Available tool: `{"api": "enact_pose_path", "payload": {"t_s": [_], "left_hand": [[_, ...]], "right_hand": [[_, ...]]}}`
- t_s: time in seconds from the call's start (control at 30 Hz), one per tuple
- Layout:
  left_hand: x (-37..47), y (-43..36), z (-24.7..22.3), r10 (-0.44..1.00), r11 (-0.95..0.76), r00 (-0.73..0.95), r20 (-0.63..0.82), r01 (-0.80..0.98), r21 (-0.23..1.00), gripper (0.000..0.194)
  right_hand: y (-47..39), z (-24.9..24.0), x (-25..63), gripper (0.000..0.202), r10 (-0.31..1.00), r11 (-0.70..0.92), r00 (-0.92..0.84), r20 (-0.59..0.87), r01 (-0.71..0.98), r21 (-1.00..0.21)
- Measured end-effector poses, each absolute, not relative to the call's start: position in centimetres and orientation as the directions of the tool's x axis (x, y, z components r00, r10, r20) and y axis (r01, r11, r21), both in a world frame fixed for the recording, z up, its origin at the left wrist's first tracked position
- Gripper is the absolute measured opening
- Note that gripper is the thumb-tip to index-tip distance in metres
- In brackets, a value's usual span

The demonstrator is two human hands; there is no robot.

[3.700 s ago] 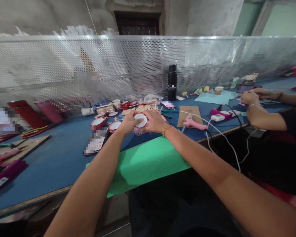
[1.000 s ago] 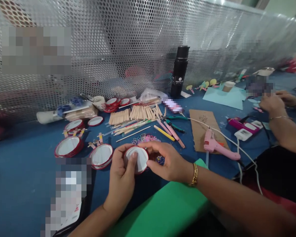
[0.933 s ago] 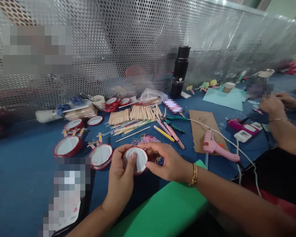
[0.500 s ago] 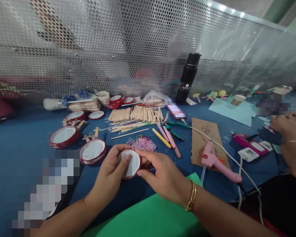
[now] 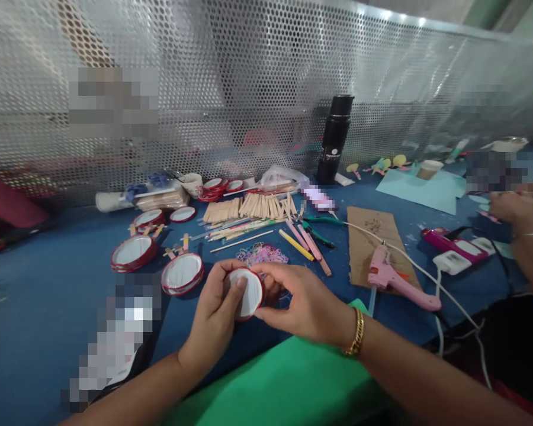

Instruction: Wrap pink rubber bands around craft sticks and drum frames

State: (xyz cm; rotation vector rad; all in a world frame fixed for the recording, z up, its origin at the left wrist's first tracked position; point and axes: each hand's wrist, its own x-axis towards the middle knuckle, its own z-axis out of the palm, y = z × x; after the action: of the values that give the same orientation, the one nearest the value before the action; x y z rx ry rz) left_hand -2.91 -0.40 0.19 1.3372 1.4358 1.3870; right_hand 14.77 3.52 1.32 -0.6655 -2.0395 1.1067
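Note:
Between my two hands is a round white lid with a red rim (image 5: 252, 296), its flat face turned up toward me. My left hand (image 5: 217, 307) grips its left side, thumb pressed on the face. The fingers of my right hand (image 5: 299, 302) close on the right edge; some fingertips are hidden behind it. Just beyond lies a tangle of coloured rubber bands (image 5: 262, 253). To the left, a similar lid piece (image 5: 182, 272) with small sticks attached rests on the table, and a stack of like pieces (image 5: 133, 251) sits farther left. Green sheet (image 5: 270, 384) lies below my forearms.
Wooden sticks (image 5: 266, 207), pliers (image 5: 322, 220) and coloured marker-like sticks (image 5: 308, 242) lie ahead. A black bottle (image 5: 335, 139) stands by the perforated metal screen (image 5: 266, 77). Rightward, a pink glue gun (image 5: 388, 275) rests on cardboard (image 5: 359, 236), its cord trailing. Another person's hand (image 5: 515, 213) works far right.
The whole view has shifted slightly, so the table items appear a little farther right. Both hands keep hold of the lid, with almost the same grip.

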Motion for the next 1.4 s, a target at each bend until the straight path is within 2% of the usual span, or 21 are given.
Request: {"api": "enact_pose_path", "payload": {"t_s": [0.17, 0.57, 0.73, 0.83, 1.07, 1.27, 1.4], "left_hand": [[-3.3, -0.3, -0.3, 0.957, -0.146, -0.214, 0.196, 0.230, 0.962, 0.025], [-3.0, -0.2, -0.6, 0.961, -0.133, -0.214, 0.176, 0.201, 0.971, 0.023], [-2.9, -0.1, -0.6, 0.971, -0.138, -0.173, 0.166, 0.161, 0.977, 0.025], [-2.9, -0.2, -0.7, 0.974, -0.140, -0.151, 0.167, 0.176, 0.974, 0.025], [-2.8, -0.1, -0.9, 0.969, -0.181, -0.138, 0.203, 0.158, 0.971, 0.027], [-2.7, -0.2, -0.8, 0.975, -0.159, -0.136, 0.176, 0.131, 0.979, 0.028], [-2.8, -0.1, -0.9, 0.978, -0.148, -0.131, 0.163, 0.117, 0.982, 0.028]], "right_hand": [[3.9, 1.0, 14.4, 0.053, 0.698, 0.544, -0.609, 0.376, 0.110, -0.832], [4.1, -0.3, 14.2, 0.059, 0.704, 0.562, -0.603, 0.374, 0.153, -0.813], [3.6, -0.5, 14.5, 0.068, 0.650, 0.681, -0.578, 0.494, 0.155, -0.715], [3.6, -0.2, 14.7, 0.069, 0.628, 0.719, -0.582, 0.517, 0.180, -0.671], [3.9, -0.3, 15.1, 0.072, 0.617, 0.720, -0.599, 0.510, 0.168, -0.673], [4.0, -0.7, 15.0, 0.065, 0.642, 0.693, -0.578, 0.504, 0.155, -0.704], [4.1, -0.7, 15.3, 0.068, 0.616, 0.730, -0.588, 0.524, 0.175, -0.661]]}}
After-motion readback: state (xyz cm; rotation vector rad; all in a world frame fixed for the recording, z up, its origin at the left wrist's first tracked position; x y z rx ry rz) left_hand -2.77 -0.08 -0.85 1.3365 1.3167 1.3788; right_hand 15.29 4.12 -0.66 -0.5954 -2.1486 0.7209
